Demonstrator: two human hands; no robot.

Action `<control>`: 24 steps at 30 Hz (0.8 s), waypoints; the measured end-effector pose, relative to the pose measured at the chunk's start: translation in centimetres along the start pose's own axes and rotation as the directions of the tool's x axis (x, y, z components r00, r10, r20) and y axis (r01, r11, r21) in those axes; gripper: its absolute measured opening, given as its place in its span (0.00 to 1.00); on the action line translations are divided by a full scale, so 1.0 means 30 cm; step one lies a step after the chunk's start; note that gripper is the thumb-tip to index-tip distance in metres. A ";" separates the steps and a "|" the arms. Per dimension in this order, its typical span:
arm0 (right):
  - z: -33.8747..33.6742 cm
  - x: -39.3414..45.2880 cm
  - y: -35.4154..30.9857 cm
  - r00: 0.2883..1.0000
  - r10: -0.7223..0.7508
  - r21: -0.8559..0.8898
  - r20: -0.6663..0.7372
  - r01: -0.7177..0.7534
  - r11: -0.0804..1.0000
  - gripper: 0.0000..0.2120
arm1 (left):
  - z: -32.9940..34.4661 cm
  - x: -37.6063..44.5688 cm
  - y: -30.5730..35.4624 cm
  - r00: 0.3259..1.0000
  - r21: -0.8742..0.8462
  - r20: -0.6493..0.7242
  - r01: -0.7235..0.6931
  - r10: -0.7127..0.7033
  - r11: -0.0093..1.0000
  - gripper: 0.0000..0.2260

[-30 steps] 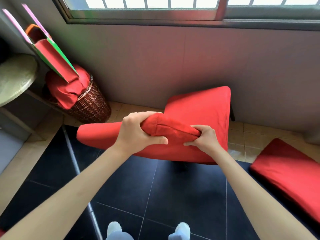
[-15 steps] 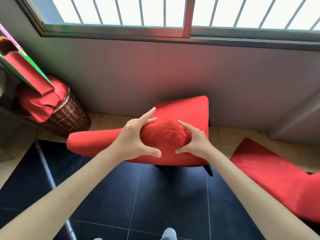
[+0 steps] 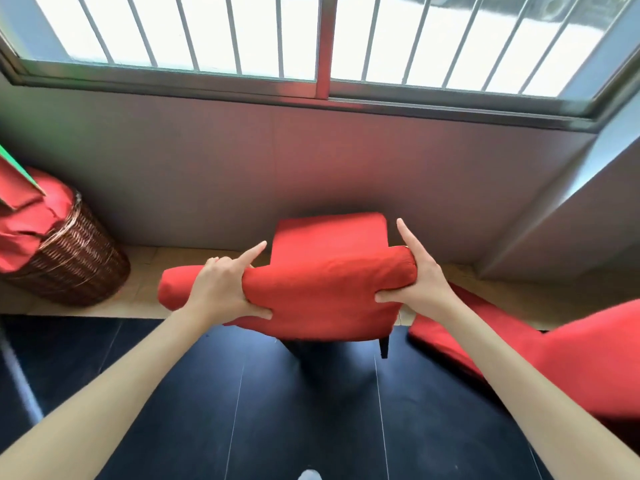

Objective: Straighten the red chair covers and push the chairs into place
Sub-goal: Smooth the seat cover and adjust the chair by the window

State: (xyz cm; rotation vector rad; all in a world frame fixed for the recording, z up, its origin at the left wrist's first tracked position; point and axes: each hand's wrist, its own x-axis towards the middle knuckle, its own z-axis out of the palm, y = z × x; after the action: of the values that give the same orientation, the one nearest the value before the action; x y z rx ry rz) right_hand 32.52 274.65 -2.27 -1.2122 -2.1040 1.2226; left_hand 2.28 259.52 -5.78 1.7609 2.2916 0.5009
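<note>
A chair in a red cover stands in front of me with its seat pointing at the wall under the window. I look down on its padded backrest. My left hand grips the top of the backrest left of its middle, thumb on the near side, index finger straight. My right hand holds the backrest's right end, thumb pressed into the near face, index finger pointing up. A second red-covered chair lies low at the right.
A brown wicker basket filled with red cloth stands at the left against the grey wall. A barred window runs above. One dark chair leg shows on the black tiled floor.
My hands have slid apart along the backrest, the right one out to its right end. The chair has turned square to the wall, and my view has lifted toward the window.
</note>
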 end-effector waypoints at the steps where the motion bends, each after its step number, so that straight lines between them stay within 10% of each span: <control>1: -0.018 -0.005 0.011 1.000 0.009 -0.010 -0.016 -0.009 1.000 0.61 | 0.009 0.009 0.021 1.000 0.001 -0.009 -0.007 0.008 1.000 0.57; 24: 0.050 -0.273 0.196 0.986 0.151 0.008 -0.075 -0.151 0.989 0.59 | 0.039 0.029 0.117 0.982 0.215 0.114 -0.171 0.150 0.962 0.54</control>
State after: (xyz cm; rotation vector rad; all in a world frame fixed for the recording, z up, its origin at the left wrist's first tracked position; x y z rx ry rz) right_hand 38.63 268.38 -7.49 -1.4165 -1.9870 1.2225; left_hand 5.61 261.33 -5.47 2.0395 2.2232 0.1822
